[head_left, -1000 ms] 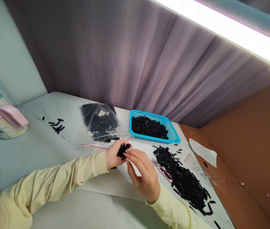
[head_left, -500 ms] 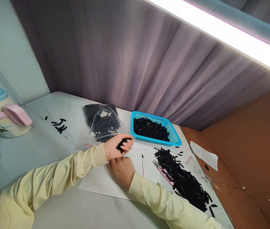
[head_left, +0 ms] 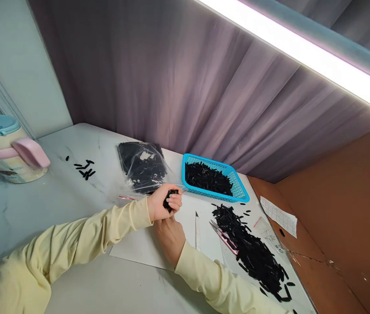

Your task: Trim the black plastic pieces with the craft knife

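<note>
From where I'm standing, a greyish-purple curtain (head_left: 158, 87) pretty much covers the back, hanging in soft folds. Super bright strip light (head_left: 286, 48) slanting across the top right, with a blue-grey bar (head_left: 328, 30) running right along it. Pale wall (head_left: 24, 52) on the left, some ridged trim (head_left: 5, 83) beside it. White marble-look table (head_left: 129, 285) below, plain brown paneling (head_left: 341, 196) over on the right.

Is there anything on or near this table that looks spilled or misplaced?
Yes. One black piece lies on the brown surface by the paper sheet, apart from the main heap. A small scatter of pieces lies between the pink-handled container and the plastic bag, also separate. I see no damage.
</note>
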The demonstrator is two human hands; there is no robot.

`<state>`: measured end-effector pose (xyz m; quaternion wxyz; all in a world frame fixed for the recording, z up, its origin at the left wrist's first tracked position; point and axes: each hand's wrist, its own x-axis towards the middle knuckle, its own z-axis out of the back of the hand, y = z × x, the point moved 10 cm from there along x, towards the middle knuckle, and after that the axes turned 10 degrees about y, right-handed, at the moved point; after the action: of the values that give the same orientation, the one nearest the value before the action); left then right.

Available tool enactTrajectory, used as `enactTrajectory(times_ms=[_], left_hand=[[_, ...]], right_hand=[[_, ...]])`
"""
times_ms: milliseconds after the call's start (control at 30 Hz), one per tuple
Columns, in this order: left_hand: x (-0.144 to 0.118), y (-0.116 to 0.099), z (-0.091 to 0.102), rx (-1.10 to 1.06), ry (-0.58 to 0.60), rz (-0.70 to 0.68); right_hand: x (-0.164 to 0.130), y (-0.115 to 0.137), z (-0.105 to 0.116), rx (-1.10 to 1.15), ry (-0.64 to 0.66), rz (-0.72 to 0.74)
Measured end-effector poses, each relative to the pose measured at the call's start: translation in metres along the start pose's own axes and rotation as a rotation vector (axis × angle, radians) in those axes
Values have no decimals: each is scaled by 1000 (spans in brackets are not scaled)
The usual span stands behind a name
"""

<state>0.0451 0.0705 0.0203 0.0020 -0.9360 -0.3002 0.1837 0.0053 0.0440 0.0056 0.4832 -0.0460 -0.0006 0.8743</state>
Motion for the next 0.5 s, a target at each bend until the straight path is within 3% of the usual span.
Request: enactTrajectory(times_ms=[200, 333, 500], left_hand=[[-1, 4, 2, -41, -28, 6], [-1, -2, 4, -29, -47, -19], [4, -2, 20, -32, -106, -56]], right_hand=[[2, -11, 3, 125, -69, 58], [-5, -40, 14, 218, -117, 96], [-33, -102, 63, 298, -225, -8]])
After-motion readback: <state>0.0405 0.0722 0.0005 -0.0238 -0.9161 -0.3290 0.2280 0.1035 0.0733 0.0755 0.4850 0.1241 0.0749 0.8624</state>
